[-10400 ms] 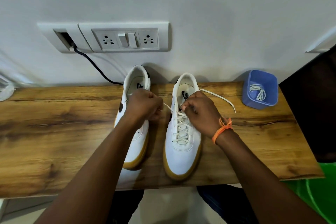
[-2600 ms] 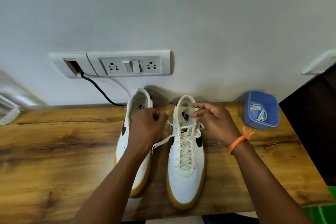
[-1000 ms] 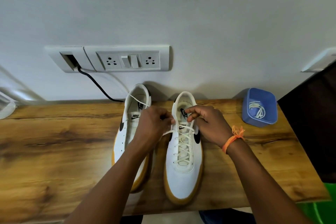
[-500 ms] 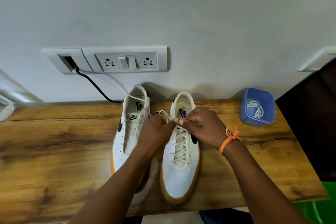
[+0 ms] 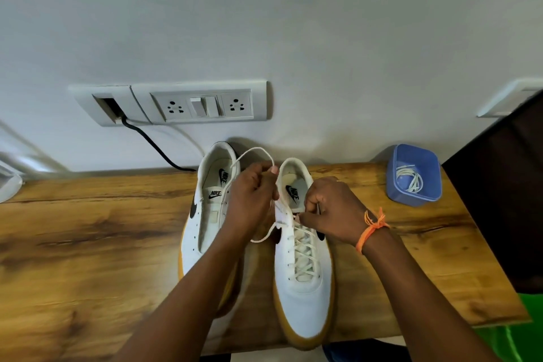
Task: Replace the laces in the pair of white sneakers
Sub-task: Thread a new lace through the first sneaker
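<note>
Two white sneakers with gum soles stand side by side on the wooden table (image 5: pixel 88 244), toes toward me. The right sneaker (image 5: pixel 302 297) carries a cream lace (image 5: pixel 304 256) threaded up its eyelets. The left sneaker (image 5: pixel 205 214) has bare eyelets. My left hand (image 5: pixel 252 200) pinches one lace end, which arcs in a loop above the shoes' heels. My right hand (image 5: pixel 332 211), with an orange thread on the wrist, pinches the lace at the top eyelets of the right sneaker.
A blue plastic tub (image 5: pixel 414 176) holding a coiled white lace sits at the table's back right. A socket panel (image 5: pixel 202 104) with a black cable (image 5: pixel 152 144) is on the wall behind. A dark panel (image 5: pixel 505 200) stands at the right edge.
My left hand has lifted its lace end up and back, forming a loop over the heels. My right hand has dropped lower onto the top eyelets.
</note>
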A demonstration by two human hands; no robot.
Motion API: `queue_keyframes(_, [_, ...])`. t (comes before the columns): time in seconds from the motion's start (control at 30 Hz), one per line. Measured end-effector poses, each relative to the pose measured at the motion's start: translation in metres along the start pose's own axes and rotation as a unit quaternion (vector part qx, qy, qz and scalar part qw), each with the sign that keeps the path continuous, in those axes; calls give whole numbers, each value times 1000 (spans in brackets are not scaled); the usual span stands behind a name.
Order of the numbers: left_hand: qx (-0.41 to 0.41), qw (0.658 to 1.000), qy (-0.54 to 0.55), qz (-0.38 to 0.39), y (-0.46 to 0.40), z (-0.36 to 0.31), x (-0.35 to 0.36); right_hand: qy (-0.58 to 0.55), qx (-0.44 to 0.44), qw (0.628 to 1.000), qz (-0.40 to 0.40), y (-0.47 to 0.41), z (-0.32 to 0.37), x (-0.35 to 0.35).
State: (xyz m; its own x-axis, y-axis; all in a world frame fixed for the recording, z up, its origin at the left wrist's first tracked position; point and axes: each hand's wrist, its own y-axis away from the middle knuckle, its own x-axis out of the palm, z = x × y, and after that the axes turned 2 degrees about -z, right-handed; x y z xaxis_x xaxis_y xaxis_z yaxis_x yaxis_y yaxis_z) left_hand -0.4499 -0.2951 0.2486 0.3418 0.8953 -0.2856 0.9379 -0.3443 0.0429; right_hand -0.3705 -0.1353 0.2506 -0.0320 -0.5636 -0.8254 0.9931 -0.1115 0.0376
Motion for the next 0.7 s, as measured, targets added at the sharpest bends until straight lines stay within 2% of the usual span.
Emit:
queue_keyframes(0.1, [-153,987,-48,8,-3,17,-7,13,8,1000,-4,2,-1,1])
queue_keyframes(0.13, [-181,981,-70,23,-2,21,-8,14,11,1000,-7,2,-1,2])
queue_keyframes(0.23, [-135,971,-173,96,-1,26,-5,17,20,1000,-6,1,2,2])
queue_keyframes(0.4, [-89,948,-252,171,2,24,2,44,33,998,-8,-1,1,7])
queue_keyframes(0.47, [-135,919,-281,243,6,27,5,58,47,997,-8,-1,2,8])
queue_keyframes(0.53, [-212,886,-266,315,10,27,5,75,57,995,-6,0,4,7])
queue_keyframes(0.7, [-288,876,-191,337,7,21,-8,96,79,992,8,2,10,3])
